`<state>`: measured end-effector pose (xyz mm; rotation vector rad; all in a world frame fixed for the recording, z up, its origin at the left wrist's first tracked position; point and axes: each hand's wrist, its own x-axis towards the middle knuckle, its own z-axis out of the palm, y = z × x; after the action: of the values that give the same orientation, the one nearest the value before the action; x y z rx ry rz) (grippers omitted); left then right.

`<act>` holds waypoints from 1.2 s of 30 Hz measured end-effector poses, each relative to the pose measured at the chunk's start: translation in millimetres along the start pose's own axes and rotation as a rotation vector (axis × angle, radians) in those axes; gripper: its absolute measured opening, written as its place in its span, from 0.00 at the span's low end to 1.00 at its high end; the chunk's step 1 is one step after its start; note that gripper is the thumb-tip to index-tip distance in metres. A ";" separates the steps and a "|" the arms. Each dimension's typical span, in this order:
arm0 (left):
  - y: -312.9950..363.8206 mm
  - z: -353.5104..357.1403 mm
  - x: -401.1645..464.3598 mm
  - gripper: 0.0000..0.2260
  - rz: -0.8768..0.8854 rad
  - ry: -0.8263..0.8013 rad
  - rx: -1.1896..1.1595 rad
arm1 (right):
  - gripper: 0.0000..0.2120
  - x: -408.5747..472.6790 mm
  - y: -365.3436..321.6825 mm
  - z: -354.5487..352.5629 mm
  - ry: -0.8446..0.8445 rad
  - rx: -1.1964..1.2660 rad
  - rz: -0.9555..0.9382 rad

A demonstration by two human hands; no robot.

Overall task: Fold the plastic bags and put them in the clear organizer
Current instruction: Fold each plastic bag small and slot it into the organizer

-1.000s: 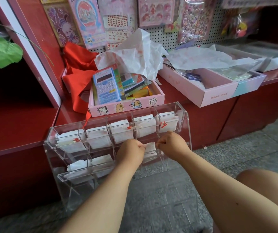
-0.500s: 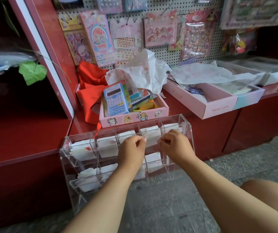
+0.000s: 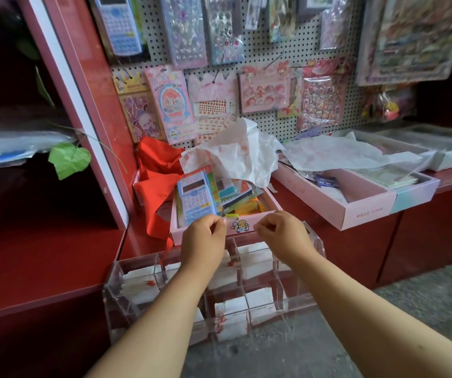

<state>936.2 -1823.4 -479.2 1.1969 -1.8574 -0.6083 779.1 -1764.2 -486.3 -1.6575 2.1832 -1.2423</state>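
From here I see the red, glossy bench (image 3: 55, 263) carrying a rigid clear organizer (image 3: 115, 271), most of its square cells already filled with flat white folded bags (image 3: 256, 261). Crumpled, papery loose bags (image 3: 235, 156) lie behind on a pink box (image 3: 249, 226), so folding remains, I judge. My left hand (image 3: 205, 241) and right hand (image 3: 285, 236) hover with fingers curled; I cannot tell whether they pinch anything.

Clear organizer (image 3: 115, 279) holds white bags (image 3: 141, 282) with red print; pink box (image 3: 249, 227), red shelf (image 3: 42, 263).
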 end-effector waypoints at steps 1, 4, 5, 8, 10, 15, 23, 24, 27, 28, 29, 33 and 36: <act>-2.7 0.7 4.9 0.10 0.020 0.027 0.031 | 0.11 6.4 -1.3 1.9 0.002 0.000 -0.011; -16.5 6.7 19.8 0.06 0.125 0.123 0.142 | 0.10 27.2 -6.5 6.7 0.006 -0.006 -0.024; -21.1 9.4 22.6 0.05 0.150 0.130 0.164 | 0.10 33.5 -8.6 8.3 0.005 -0.002 -0.022; -32.5 17.8 27.3 0.07 0.185 0.097 0.168 | 0.06 50.3 -15.4 13.3 0.000 0.046 0.029; -38.6 22.1 29.2 0.08 0.189 0.080 0.158 | 0.08 60.5 -18.6 16.5 -0.029 0.179 0.111; -47.5 27.4 30.3 0.09 0.181 0.103 0.140 | 0.21 90.2 -26.0 25.5 -0.095 0.923 0.403; -48.8 27.5 30.3 0.19 0.179 0.083 0.112 | 0.19 118.6 -31.1 33.3 -0.123 1.426 0.586; -48.2 26.8 29.7 0.21 0.177 0.078 0.107 | 0.16 122.2 -31.9 32.7 -0.118 1.431 0.592; -48.0 25.5 29.1 0.22 0.166 0.070 0.092 | 0.14 128.1 -34.0 26.5 -0.094 1.425 0.606; -47.8 25.5 29.5 0.22 0.166 0.072 0.092 | 0.16 128.0 -34.9 24.9 -0.104 1.429 0.619; -48.0 25.6 29.9 0.22 0.167 0.074 0.095 | 0.18 127.1 -36.3 24.4 -0.126 1.429 0.640; -48.9 27.1 29.2 0.22 0.176 0.075 0.115 | 0.21 127.0 -37.9 31.9 -0.163 1.460 0.716; -52.0 27.7 29.7 0.19 0.194 0.076 0.119 | 0.13 132.6 -40.7 30.8 -0.124 1.492 0.702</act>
<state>933.0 -1873.5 -522.0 1.0828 -1.9388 -0.3447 774.8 -1895.3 -431.9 -0.2924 0.9001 -1.6575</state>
